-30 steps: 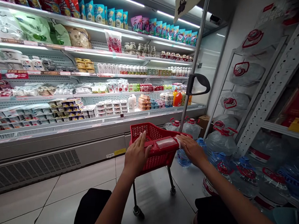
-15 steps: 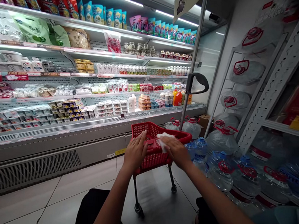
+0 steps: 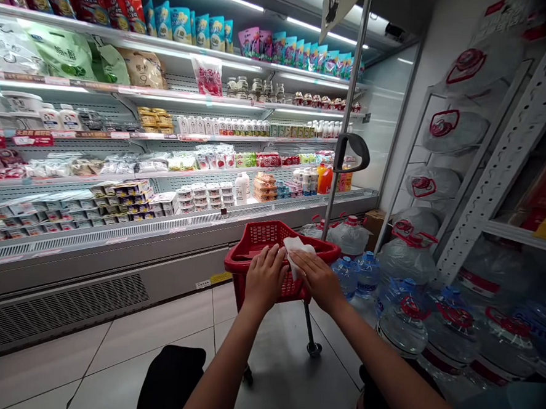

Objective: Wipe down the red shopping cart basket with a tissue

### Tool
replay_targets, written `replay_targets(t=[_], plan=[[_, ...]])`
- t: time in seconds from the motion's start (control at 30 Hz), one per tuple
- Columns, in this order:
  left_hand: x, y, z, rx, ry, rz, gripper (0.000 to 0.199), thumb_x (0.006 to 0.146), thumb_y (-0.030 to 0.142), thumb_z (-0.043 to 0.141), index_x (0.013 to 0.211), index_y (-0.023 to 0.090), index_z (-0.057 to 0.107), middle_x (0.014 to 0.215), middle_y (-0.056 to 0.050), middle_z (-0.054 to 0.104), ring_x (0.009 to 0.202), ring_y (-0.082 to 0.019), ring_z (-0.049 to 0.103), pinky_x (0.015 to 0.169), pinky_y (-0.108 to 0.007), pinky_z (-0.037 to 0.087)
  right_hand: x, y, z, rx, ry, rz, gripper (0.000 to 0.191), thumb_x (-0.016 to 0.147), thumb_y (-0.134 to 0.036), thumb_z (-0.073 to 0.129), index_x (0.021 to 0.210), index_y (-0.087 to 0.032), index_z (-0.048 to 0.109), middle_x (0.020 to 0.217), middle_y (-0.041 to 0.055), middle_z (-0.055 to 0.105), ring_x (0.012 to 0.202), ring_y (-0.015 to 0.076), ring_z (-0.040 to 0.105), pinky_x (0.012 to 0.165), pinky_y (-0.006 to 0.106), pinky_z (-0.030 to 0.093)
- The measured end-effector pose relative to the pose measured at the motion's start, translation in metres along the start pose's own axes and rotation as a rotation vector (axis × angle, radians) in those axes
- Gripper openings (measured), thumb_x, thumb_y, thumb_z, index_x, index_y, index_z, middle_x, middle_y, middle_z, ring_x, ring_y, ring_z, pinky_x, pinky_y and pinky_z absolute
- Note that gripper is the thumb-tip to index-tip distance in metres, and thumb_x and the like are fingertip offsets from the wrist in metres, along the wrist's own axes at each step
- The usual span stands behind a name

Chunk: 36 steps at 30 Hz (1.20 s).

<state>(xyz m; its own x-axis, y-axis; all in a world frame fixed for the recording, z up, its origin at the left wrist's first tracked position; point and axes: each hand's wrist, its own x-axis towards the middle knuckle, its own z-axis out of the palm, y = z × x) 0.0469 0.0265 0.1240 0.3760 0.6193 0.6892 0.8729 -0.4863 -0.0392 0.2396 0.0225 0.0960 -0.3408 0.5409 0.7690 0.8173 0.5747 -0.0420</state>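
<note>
2 forearms (image 3: 230, 362) reach forward over the red shopping cart (image 3: 238, 265) on the floor (image 3: 125, 356). The left hand (image 3: 265, 279), unclenched, lies over its near rim, fingers straight; the right hand (image 3: 318, 280), palm down, holds a white wipe (image 3: 293, 246) there. The refrigerated display case's (image 3: 176, 269) bottom shelf carries stacked lidded cups (image 3: 212, 194) and an orange-filled bottle (image 3: 324, 182).

Bare forearms (image 3: 231, 357), black legwear (image 3: 172, 380) at knees
</note>
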Motion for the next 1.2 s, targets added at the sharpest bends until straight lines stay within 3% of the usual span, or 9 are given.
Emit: replay_targets(t=[0.23,0.4,0.53,0.7,0.77,0.9,1.0,1.1,1.2], plan=[[-0.007,-0.039,-0.011,-0.103,0.031,0.053,0.039,0.109,0.037,0.044,0.146,0.031,0.057,0.152,-0.001,0.059,0.141,-0.026,0.053,0.112,-0.045,0.046,-0.022,0.083,-0.018,-0.020,0.068,0.195,0.047,0.109,-0.034,0.028,0.135,-0.024,0.066,0.129,0.0064,0.073,0.127,0.0240,0.065,0.125,0.052,0.035],[-0.002,-0.036,-0.020,-0.118,0.054,-0.043,0.033,0.108,0.039,0.045,0.131,0.031,0.067,0.141,-0.002,0.068,0.134,-0.028,0.059,0.114,-0.052,0.043,-0.017,0.047,-0.008,0.050,0.125,0.254,0.045,0.109,-0.034,0.030,0.129,-0.022,0.068,0.129,0.0088,0.072,0.128,0.0256,0.063,0.117,0.049,0.046],[0.007,-0.011,-0.020,-0.020,0.074,-0.098,0.033,0.106,0.044,0.050,0.116,0.022,0.072,0.131,-0.011,0.073,0.135,-0.034,0.058,0.124,-0.061,0.028,-0.010,0.004,-0.004,0.091,0.078,0.126,0.042,0.108,-0.031,0.039,0.143,-0.027,0.061,0.138,0.0046,0.069,0.134,0.0248,0.060,0.120,0.049,0.042],[-0.004,0.007,-0.012,-0.111,0.097,-0.002,0.026,0.106,0.039,0.051,0.117,0.027,0.070,0.141,-0.005,0.067,0.138,-0.031,0.054,0.118,-0.056,0.035,-0.021,0.002,-0.015,0.246,0.030,-0.021,0.046,0.109,-0.026,0.041,0.151,-0.037,0.052,0.147,-0.0022,0.063,0.140,0.0208,0.055,0.121,0.047,0.044],[-0.010,0.002,-0.013,-0.154,0.090,0.018,0.022,0.106,0.037,0.051,0.112,0.030,0.071,0.138,-0.002,0.069,0.138,-0.030,0.053,0.116,-0.053,0.037,-0.037,0.008,-0.013,0.351,0.067,0.070,0.045,0.109,-0.030,0.040,0.152,-0.038,0.051,0.152,-0.0026,0.059,0.144,0.0211,0.051,0.123,0.048,0.041],[-0.015,-0.011,-0.021,-0.218,0.077,0.027,0.021,0.106,0.037,0.053,0.106,0.030,0.073,0.135,0.000,0.070,0.136,-0.028,0.054,0.116,-0.053,0.036,-0.068,0.000,0.013,0.590,0.168,0.544,0.053,0.107,-0.052,0.040,0.155,-0.032,0.049,0.158,0.0038,0.051,0.149,0.0281,0.045,0.122,0.055,0.039],[-0.016,-0.015,-0.025,-0.257,0.075,0.029,0.021,0.105,0.038,0.054,0.105,0.030,0.073,0.135,-0.001,0.070,0.135,-0.028,0.054,0.118,-0.054,0.032,-0.067,-0.021,0.034,0.832,0.245,0.827,0.067,0.103,-0.066,0.039,0.158,-0.028,0.044,0.162,0.0066,0.046,0.151,0.0298,0.041,0.122,0.055,0.038],[-0.017,-0.021,-0.027,-0.282,0.064,0.047,0.021,0.105,0.038,0.055,0.105,0.030,0.074,0.134,-0.001,0.071,0.134,-0.027,0.055,0.118,-0.053,0.033,-0.043,-0.029,0.038,0.992,0.332,0.916,0.073,0.101,-0.072,0.038,0.160,-0.029,0.041,0.166,0.0035,0.040,0.155,0.0267,0.034,0.126,0.049,0.032],[-0.018,-0.030,-0.029,-0.304,0.053,0.067,0.022,0.105,0.035,0.054,0.104,0.030,0.075,0.134,0.000,0.071,0.133,-0.026,0.057,0.118,-0.052,0.034,-0.015,-0.012,0.032,1.058,0.329,0.872,0.074,0.096,-0.075,0.047,0.153,-0.029,0.052,0.162,0.0033,0.047,0.152,0.0268,0.039,0.127,0.047,0.030]])
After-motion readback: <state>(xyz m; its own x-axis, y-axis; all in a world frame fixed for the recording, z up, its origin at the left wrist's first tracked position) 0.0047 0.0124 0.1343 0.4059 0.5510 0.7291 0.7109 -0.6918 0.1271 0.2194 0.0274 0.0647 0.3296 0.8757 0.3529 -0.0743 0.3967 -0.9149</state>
